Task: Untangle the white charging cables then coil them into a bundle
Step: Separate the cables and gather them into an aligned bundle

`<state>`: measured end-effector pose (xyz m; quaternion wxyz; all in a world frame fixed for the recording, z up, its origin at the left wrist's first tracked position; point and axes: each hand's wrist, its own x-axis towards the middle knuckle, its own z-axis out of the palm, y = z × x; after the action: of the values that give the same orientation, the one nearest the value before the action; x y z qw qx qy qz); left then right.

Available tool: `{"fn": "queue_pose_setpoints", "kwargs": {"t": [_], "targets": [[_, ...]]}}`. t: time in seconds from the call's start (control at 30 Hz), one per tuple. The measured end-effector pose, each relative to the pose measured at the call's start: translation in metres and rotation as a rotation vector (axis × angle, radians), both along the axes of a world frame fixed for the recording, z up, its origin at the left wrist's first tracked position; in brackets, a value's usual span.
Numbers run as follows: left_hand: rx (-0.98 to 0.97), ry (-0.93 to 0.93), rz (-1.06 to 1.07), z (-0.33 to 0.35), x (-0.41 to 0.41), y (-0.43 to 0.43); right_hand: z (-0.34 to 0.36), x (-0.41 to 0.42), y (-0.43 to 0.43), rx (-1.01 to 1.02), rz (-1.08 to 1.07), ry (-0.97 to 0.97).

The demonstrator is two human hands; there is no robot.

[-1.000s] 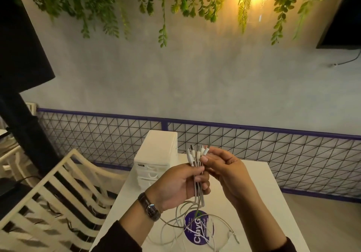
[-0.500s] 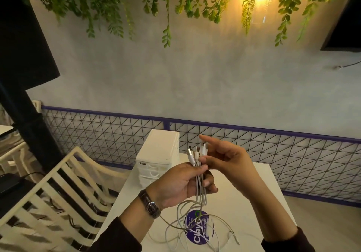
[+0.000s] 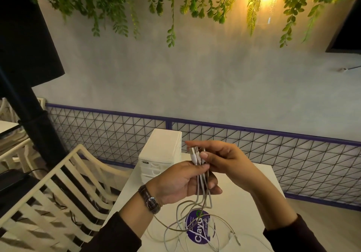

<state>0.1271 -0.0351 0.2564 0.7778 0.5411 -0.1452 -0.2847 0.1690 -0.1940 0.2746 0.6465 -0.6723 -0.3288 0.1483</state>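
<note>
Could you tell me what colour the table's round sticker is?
The sticker is purple, white lettering; head view.

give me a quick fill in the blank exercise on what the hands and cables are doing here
1. The left hand grips the white cables and wears a ____ on its wrist.
2. The loose cable lengths trail down over a round ____ sticker on the table.
3. The right hand pinches the plug ends that stick up ____ the left hand.
4. The white drawer unit stands at the table's far ____ corner.

Missing words: watch; purple; above; left
</note>
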Motion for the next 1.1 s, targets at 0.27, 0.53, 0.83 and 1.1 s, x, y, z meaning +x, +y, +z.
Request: {"fn": "queue_pose_setpoints", "kwargs": {"t": [0.27, 0.53, 0.83, 1.1], "targets": [[-0.171, -0.058, 0.220, 0.003, -0.006, -0.006, -0.013, -0.013, 0.000, 0.190, -0.231, 0.166], [0.154, -0.266, 0.410, -0.015, -0.018, -0.012, -0.053, -0.057, 0.004, -0.030, -0.204, 0.179], [0.170, -0.153, 0.215, -0.017, -0.023, -0.008, -0.046, -0.052, 0.004, 0.089, -0.119, 0.316], [0.213, -0.016, 0.169, -0.017, -0.024, -0.012, -0.045, -0.053, 0.008, 0.058, -0.077, 0.346]]}}
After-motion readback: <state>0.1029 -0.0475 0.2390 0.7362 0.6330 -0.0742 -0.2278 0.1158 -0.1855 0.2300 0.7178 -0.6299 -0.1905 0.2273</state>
